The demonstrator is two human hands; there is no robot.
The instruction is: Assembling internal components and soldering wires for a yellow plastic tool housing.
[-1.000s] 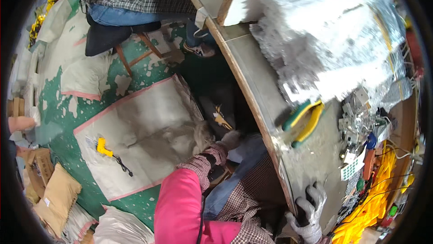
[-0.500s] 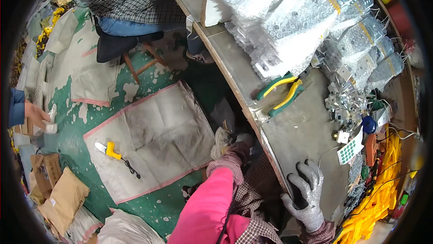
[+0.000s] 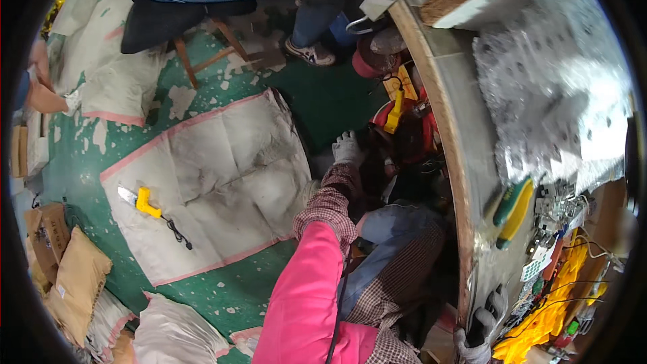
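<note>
My left hand [image 3: 348,149], in a pale work glove, reaches low beside the bench, above the dark green floor. Its fingers look stretched out and a little apart, and I see nothing in them. Close to its right is a red tub [image 3: 412,136] with a yellow-handled tool [image 3: 395,112] sticking out. My right hand [image 3: 484,327], in a grey glove, rests at the near edge of the workbench [image 3: 441,94] with its fingers apart and bent, holding nothing. Farther up the bench lie yellow-and-green-handled pliers [image 3: 514,212].
Bubble-wrapped packs [image 3: 552,88] fill the far bench, with metal parts [image 3: 559,212] and yellow strips [image 3: 549,313] nearer. A white sheet [image 3: 216,189] on the floor bears a yellow-handled tool [image 3: 145,204]. Beyond it a person sits on a stool [image 3: 219,64]. Sacks [image 3: 176,337] lie at lower left.
The view has shifted toward the space under the bench, revealing the red tub. My left hand has come into sight, reaching forward and down. My right hand stays at the bench edge.
</note>
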